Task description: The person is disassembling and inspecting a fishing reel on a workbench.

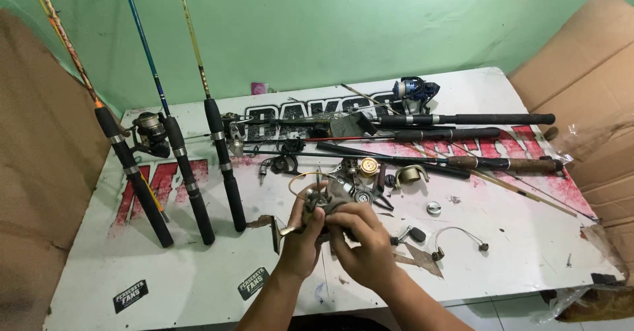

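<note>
**Two hands close on a fishing reel over a cluttered white table**

Both hands meet just above the near middle of the white table (165, 285), wrapped around a small metal fishing reel (327, 195). The left hand (300, 242) grips it from below and the side, fingers curled about the body. The right hand (360, 242) lies over the front, fingers bent tight against the reel. Neither hand is spread; both are clamped on the same piece. A gold bail wire (305, 178) arcs up from the reel's far side, and a short crank handle (281, 233) sticks out to the left, or so it looks from here, since the fingers hide where it joins.

Just beyond the hands lies a scatter of loose reel parts (370, 172): a gold spool, a bronze cup-shaped piece, small dark bits. To the right, near the hands, a thin bail arm (459, 235) lies on its own, and a small round cap (433, 207) sits a little farther back.

Three short rods with black grips (185, 179) lean against the green wall on the left, butts resting on the table; one carries a dark spinning reel (150, 133). More rods (462, 133) lie flat across the back, with a blue reel (413, 92) beside them. Brown cardboard (588, 80) stands at both sides.
</note>
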